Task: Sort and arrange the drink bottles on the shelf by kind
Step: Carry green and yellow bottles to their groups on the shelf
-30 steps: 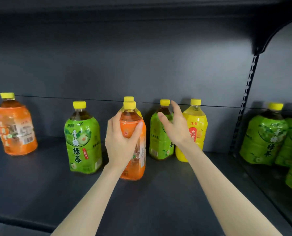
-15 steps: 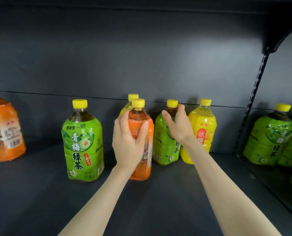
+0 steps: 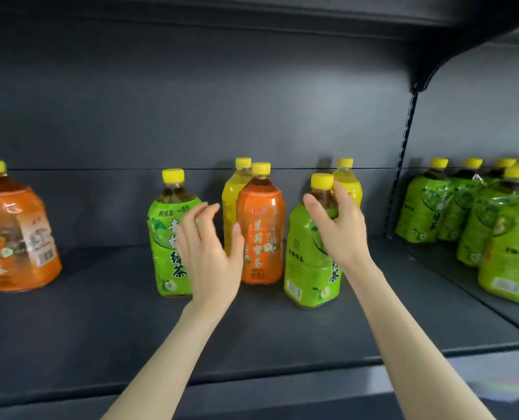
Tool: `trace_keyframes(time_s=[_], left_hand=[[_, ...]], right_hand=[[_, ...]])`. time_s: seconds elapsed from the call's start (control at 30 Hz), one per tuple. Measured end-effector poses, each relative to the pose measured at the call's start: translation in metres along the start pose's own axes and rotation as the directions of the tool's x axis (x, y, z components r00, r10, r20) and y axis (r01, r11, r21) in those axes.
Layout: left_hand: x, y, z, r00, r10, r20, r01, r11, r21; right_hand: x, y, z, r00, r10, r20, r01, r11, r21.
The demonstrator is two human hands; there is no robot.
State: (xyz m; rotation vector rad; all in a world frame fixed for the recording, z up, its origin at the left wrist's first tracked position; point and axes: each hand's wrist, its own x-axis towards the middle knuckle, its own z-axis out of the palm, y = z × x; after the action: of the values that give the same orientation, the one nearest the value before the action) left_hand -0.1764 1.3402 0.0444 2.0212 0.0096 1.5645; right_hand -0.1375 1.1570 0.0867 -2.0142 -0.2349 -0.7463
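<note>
Left hand [image 3: 209,256] has released the orange bottle [image 3: 261,231], fingers [image 3: 200,213] apart, at its 8 o'clock | right hand [image 3: 340,228] clamped on the green bottle [image 3: 306,268], drawn forward on the shelf [image 3: 100,313], at the orange bottle's 4 o'clock

Dark grey metal shelf [image 3: 70,344], matte, runs L to R. Front edge drops to a paler lip [image 3: 282,398]. Back panel [image 3: 191,101] is the same grey, w/ a thin horiz. seam [image 3: 100,169] low across it and a soft glare patch mid-panel. Upper shelf [image 3: 252,7] overhead, underside in shadow. At shelf's R edge: black slotted upright [image 3: 403,153], curved bracket [image 3: 434,65] at its top. Beyond the upright is the adjoining bay [image 3: 434,262], same dark deck; its back wall is lit paler toward the top R corner.
</note>
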Motion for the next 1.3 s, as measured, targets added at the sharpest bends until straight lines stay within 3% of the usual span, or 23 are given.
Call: trace_keyframes(time_s=[0.13, 0.3, 0.37, 0.57, 0.73, 0.9, 1.1, 1.3], left_hand=[[0.004, -0.026, -0.015, 0.963, -0.267, -0.035, 0.269, 0.96, 0.073], [0.023, -0.056, -0.016, 0.809, -0.546, 0.218, 0.575, 0.811, -0.107], [0.026, -0.064, -0.016, 0.771, -0.585, 0.252, 0.622, 0.776, -0.102], [0.014, -0.05, -0.038, 0.815, -0.528, 0.241, 0.549, 0.835, -0.028], [-0.015, -0.032, -0.066, 0.874, -0.346, 0.342, 0.419, 0.893, -0.165], [-0.022, -0.019, -0.068, 0.755, -0.408, 0.514, 0.63, 0.667, -0.397], [-0.038, 0.003, -0.065, 0.766, -0.456, 0.453, 0.642, 0.574, -0.509], [-0.059, 0.058, -0.063, 0.797, -0.366, 0.481, 0.602, 0.554, -0.576]], right_hand=[[-0.03, -0.018, 0.002, 0.997, -0.01, -0.076, 0.011, 1.0, 0.005], [-0.057, -0.026, 0.009, 1.0, 0.009, -0.004, -0.008, 0.965, 0.264], [-0.066, -0.023, 0.008, 0.998, 0.049, 0.03, -0.057, 0.933, 0.355], [-0.074, -0.022, 0.012, 0.996, 0.088, -0.018, -0.071, 0.896, 0.437], [-0.089, -0.011, 0.006, 0.998, 0.065, -0.023, -0.048, 0.895, 0.444], [-0.098, -0.006, 0.009, 0.971, 0.149, 0.185, -0.23, 0.785, 0.575], [-0.115, -0.008, 0.005, 0.993, 0.122, 0.01, -0.107, 0.825, 0.555], [-0.129, 0.004, -0.049, 0.987, 0.135, -0.084, -0.066, 0.832, 0.551]])
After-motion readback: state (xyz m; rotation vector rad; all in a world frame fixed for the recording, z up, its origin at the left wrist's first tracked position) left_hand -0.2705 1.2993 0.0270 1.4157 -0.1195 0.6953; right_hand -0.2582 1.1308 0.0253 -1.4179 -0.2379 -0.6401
